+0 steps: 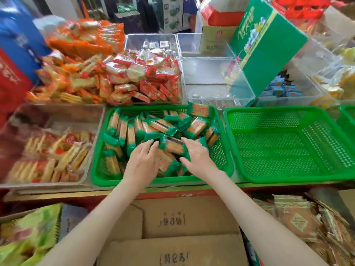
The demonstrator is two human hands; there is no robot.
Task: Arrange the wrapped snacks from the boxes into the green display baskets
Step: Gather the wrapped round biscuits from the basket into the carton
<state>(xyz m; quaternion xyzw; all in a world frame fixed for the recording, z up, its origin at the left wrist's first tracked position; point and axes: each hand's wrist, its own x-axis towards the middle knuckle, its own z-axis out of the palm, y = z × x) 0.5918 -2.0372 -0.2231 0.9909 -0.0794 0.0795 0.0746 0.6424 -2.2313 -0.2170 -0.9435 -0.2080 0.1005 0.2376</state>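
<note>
Both your hands were down in the middle green basket (pixel 99 169), which sat at the near edge of the bench (pixel 57 194). Your left hand (pixel 143 160) lay released, fingers fairly straight, resting on top of the green-wrapped snacks (pixel 163 127). Your right hand (pixel 197 156) was just beside it, also released, with the thumb spread out and the fingers laid over the packs. A few packs sat between your two hands. I could not tell whether either hand was lifting anything.

The snacks filled most of that basket. Those on the left stood on edge in rough rows, while those in the middle and on the right lay jumbled. One single pack (pixel 199 110) rested on the basket's far rim.

A second green basket (pixel 288 177) stood just to the right, its holed floor showing. The corner of a third basket (pixel 347 116) showed at the right edge.

To the left a metal tray (pixel 57 112) held yellow and orange packs. Beyond the baskets were a heap of red-wrapped packs (pixel 144 79), a clear tub (pixel 217 79) and a tilted green carton (pixel 269 45) leaning over the tub. Below your forearms, near you, lay a cardboard box (pixel 182 217) with its flaps closed.
</note>
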